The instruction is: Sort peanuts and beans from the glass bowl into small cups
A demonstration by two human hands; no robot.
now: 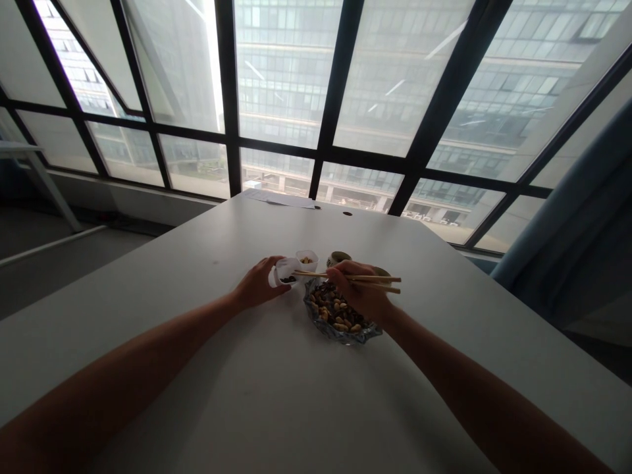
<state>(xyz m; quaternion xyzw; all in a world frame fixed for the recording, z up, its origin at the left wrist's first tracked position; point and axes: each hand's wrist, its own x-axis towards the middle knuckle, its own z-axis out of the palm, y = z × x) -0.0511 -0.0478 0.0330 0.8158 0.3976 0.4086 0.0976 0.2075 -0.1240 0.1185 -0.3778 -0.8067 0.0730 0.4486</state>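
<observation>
My left hand point(261, 283) holds a small clear plastic cup point(279, 271), tilted, with some dark pieces at its bottom. In my right hand point(359, 289) is a pair of wooden chopsticks point(376, 279); their tips reach over the mouth of that cup, and whether they pinch anything is too small to tell. Below my right hand sits a scalloped glass bowl point(348, 337) of peanuts in shells and dark seeds, partly hidden by the hand. Another clear cup point(308, 259) with light-coloured nuts stands just behind the held one.
Behind my right hand are a green patterned cup point(338, 257) and a second round cup point(380, 271), partly covered. Papers point(281, 198) lie at the far end of the white table point(207, 257). Windows rise beyond it, and a blue curtain point(573, 224) hangs at the right.
</observation>
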